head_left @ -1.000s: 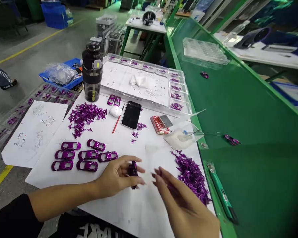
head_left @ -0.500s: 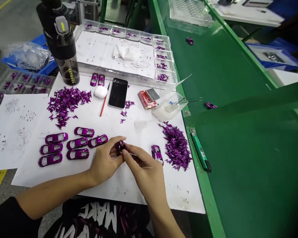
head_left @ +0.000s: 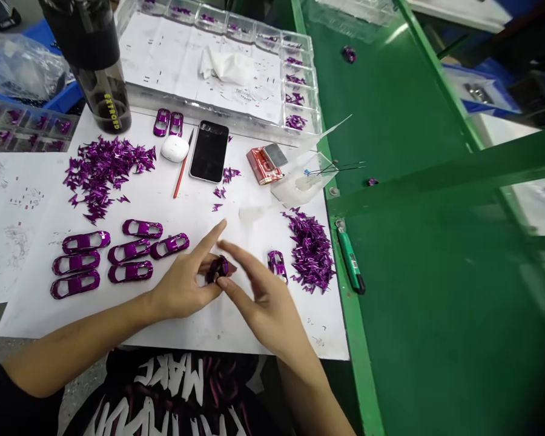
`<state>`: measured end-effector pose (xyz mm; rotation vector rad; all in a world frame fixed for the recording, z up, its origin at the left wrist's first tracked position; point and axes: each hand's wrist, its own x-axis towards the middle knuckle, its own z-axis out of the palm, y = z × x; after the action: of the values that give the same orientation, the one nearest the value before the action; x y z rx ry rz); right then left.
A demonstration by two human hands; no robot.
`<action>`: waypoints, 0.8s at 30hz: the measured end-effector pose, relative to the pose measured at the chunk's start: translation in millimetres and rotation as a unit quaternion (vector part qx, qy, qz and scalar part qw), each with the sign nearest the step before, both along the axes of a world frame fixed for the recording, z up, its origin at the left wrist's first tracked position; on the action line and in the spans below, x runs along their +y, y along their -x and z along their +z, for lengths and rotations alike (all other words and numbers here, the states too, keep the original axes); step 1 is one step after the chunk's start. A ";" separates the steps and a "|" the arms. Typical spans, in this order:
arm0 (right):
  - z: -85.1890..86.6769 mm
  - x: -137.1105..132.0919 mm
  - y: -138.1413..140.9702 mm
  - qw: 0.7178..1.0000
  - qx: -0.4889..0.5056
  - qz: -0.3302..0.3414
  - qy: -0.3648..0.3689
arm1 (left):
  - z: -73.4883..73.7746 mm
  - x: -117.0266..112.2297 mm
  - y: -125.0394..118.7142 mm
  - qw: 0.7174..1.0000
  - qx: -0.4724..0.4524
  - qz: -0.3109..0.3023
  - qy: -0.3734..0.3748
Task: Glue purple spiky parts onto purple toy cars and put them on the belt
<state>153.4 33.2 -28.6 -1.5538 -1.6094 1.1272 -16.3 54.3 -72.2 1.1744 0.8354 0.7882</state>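
Note:
My left hand point(head_left: 184, 284) grips a shiny purple toy car body point(head_left: 217, 269) over the front of the table, its index finger stretched out above it. My right hand point(head_left: 266, 297) is beside it, thumb tip at the car body and index finger lifted away, so thumb and finger stand apart. Left of my hands, several purple toy car bodies point(head_left: 131, 272) lie in rows. One more toy car body point(head_left: 277, 265) rests to the right, beside a heap of small pointed purple parts point(head_left: 311, 251). A second heap of purple parts point(head_left: 104, 172) lies at the back left.
Behind my hands lie a phone point(head_left: 209, 151), a white earbud case point(head_left: 175, 148), a red pencil-like stick point(head_left: 182, 172) and a red packet point(head_left: 260, 166). A dark bottle point(head_left: 111, 100) stands back left. A green cutter point(head_left: 350, 257) lies along the green conveyor's edge point(head_left: 361, 369).
My right index finger has lifted off the toy car body, and my left index finger has straightened. The car body has turned in my left hand. The whole view has shifted slightly.

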 end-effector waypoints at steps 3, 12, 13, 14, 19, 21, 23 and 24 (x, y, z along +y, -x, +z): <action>-3.4 0.2 -0.7 0.999 0.019 0.034 0.017 | -4.8 -2.0 2.3 0.998 0.040 -0.018 -0.034; 38.9 19.9 -38.1 0.994 -0.085 -0.051 -0.055 | 0.0 -2.8 -5.4 0.998 0.057 0.004 -0.015; 43.2 30.8 -45.9 0.980 -0.119 -0.120 -0.105 | 0.8 -2.1 -6.3 0.998 0.059 0.018 -0.018; 44.2 44.8 -54.1 0.959 -0.155 -0.179 -0.156 | 1.1 -1.6 -6.9 0.997 0.066 0.035 -0.028; 6.9 135.2 -99.1 0.904 -0.272 -0.235 -0.231 | -5.7 -0.8 -6.4 0.966 0.147 0.105 -0.186; -6.9 157.5 -113.6 0.895 -0.292 -0.214 -0.262 | -9.8 -0.5 -5.1 0.951 0.172 0.109 -0.235; -7.8 160.7 -119.3 0.852 -0.311 -0.208 -0.367 | -12.9 -0.4 -4.5 0.940 0.192 0.107 -0.262; -3.9 155.3 -117.6 0.818 -0.310 -0.216 -0.433 | -14.0 -0.6 -4.7 0.936 0.200 0.106 -0.270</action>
<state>271.0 188.5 -32.5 -1.5358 -1.6443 -0.4148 -11.6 53.7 -86.2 1.7960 1.1341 1.0113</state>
